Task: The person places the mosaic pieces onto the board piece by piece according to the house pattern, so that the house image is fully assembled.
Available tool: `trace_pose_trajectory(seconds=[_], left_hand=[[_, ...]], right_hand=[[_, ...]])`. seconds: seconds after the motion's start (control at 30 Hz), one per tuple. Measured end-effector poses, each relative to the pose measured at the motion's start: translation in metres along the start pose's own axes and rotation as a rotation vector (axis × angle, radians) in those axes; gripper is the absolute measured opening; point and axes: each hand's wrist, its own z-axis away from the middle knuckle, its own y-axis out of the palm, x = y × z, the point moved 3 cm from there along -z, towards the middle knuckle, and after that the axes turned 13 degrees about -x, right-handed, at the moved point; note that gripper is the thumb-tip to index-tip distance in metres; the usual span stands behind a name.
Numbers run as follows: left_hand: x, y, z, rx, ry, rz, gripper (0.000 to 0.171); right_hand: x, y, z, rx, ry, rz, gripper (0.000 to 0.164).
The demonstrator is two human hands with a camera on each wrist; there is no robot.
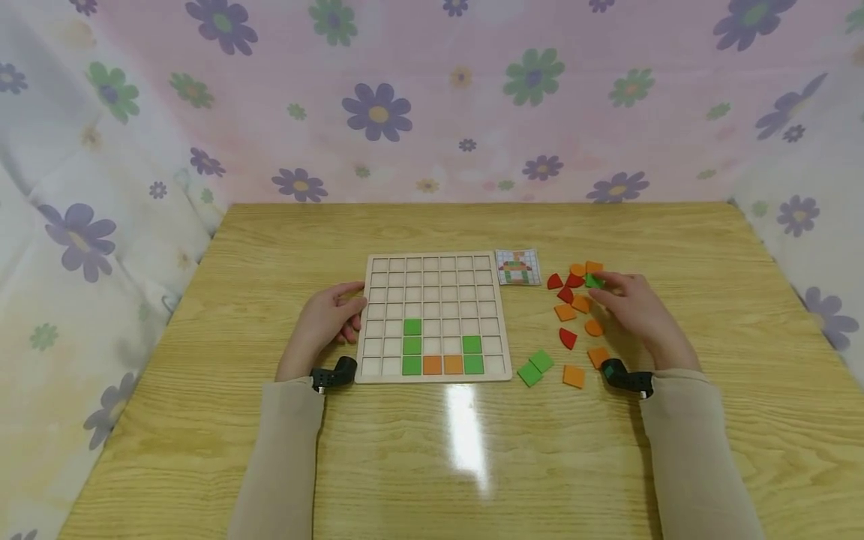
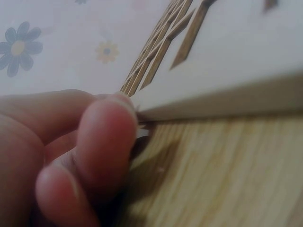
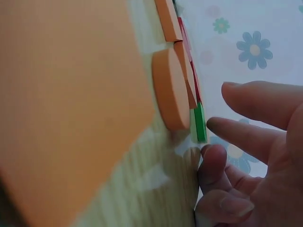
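Note:
A wooden grid board [image 1: 432, 379] lies on the table, with several green square tiles [image 1: 412, 346] and two orange square tiles [image 1: 442, 365] in its lower cells. At the board's left edge, my left hand [image 1: 328, 315] touches the rim with thumb and index finger, the other fingers loosely bent. My right hand [image 1: 634, 304] reaches to the loose pieces, a fingertip at a green tile [image 3: 200, 124] while the thumb stays apart from it. Close by are an orange round piece [image 3: 169, 90], red quarter-circle pieces [image 1: 568, 339] and orange squares [image 1: 574, 376].
A printed pattern card [image 1: 518, 267] lies against the board's upper right corner. Two loose green squares [image 1: 536, 367] lie right of the board's lower corner. Flowered cloth [image 1: 432, 112] hangs behind and beside the wooden table [image 1: 405, 465].

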Motion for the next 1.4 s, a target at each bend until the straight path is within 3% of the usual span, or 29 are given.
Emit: trace_pose_trajectory(seconds=[0.73,1.0,1.4], left_hand=[[-0.0018,0.0001,0.0017,-0.008,0.004,0.004,0.045],[-0.0024,-0.0003,0.0009,-0.009,0.019,-0.001,0.045],[-0.0028,-0.0003,0.0008,-0.007,0.016,0.0,0.045]], right_hand=[[0.0021,0.0029,-0.003,-0.056,-0.067,0.15,0.057],[0.0038,0.0003,-0.0047,-0.082,-0.072,0.161,0.045],[-0.0013,-0.0044,-0.0044,-0.066,-0.06,0.168,0.04]])
